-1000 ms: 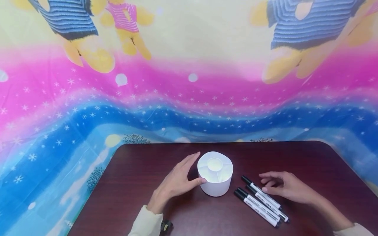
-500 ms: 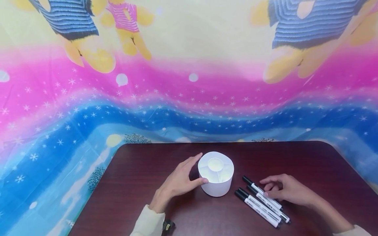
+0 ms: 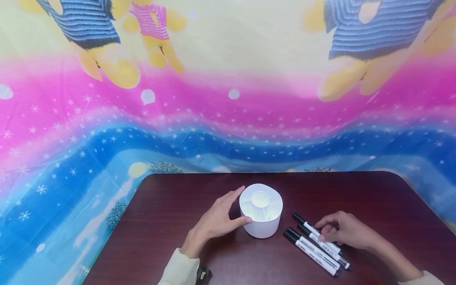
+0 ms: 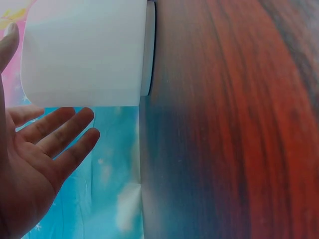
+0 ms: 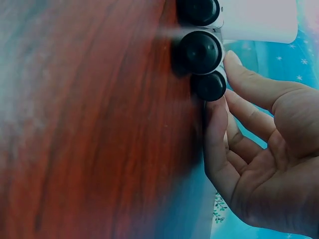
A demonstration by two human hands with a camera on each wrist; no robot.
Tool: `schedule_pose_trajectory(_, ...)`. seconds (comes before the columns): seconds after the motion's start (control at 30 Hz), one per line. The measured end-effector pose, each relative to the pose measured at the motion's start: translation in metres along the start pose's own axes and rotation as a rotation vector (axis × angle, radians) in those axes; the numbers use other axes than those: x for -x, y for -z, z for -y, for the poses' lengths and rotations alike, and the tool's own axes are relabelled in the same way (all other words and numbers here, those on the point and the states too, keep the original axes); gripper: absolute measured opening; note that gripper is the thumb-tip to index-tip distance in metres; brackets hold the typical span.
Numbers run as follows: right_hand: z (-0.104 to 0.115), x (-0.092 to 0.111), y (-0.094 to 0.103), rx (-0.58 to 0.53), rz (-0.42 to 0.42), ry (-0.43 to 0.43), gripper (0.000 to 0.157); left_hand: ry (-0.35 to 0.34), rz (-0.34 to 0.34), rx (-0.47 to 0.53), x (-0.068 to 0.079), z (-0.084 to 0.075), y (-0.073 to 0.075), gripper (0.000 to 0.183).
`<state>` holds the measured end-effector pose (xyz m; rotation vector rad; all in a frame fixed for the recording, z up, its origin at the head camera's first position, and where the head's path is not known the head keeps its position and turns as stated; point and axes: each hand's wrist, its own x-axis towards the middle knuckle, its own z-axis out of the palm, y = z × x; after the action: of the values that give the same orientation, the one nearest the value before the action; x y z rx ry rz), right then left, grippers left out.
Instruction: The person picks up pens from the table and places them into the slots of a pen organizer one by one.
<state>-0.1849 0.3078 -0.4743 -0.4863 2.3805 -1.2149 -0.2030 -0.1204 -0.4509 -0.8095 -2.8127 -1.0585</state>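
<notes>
A white round desk organizer (image 3: pixel 262 228) with a central cup and divided compartments stands upright on the table. My left hand (image 3: pixel 216 219) is at its left side, thumb by the front rim, the other fingers nearly straight; in the left wrist view these fingers (image 4: pixel 66 142) extend beside the organizer's wall (image 4: pixel 84 55). Several white markers (image 3: pixel 317 253) with black caps lie side by side to its right. My right hand (image 3: pixel 350 232) pinches the outermost marker (image 3: pixel 311 227); the right wrist view has its thumb and curled fingers around that marker's black end (image 5: pixel 210 85).
The dark reddish-brown table (image 3: pixel 192 190) has a rounded far edge. Behind it hangs a colourful printed cloth (image 3: pixel 228 138). A small black object (image 3: pixel 204 274) shows beside the left sleeve (image 3: pixel 179 267).
My right hand has lowered slightly and its thumb and fingers have closed in on the outermost marker. The left hand stays beside the organizer, and the markers lie much as before.
</notes>
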Motion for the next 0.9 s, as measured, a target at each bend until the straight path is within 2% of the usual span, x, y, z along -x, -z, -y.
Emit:
schedule_pose_trajectory(0.43, 0.004, 0.001, 0.003, 0.098, 0.003, 0.089, 0.028, -0.011, -0.002, 0.008, -0.001, 0.001, -0.001, 0.096)
schedule_pose_trajectory(0.77, 0.011, 0.005, 0.005, 0.075, -0.057, 0.133, 0.038, 0.019, 0.016, 0.025, 0.001, 0.001, -0.002, 0.1)
schedule_pose_trajectory(0.9, 0.017, 0.004, 0.004, 0.055, -0.101, 0.12, 0.038, 0.031, 0.017, 0.025, 0.001, 0.001, -0.002, 0.102)
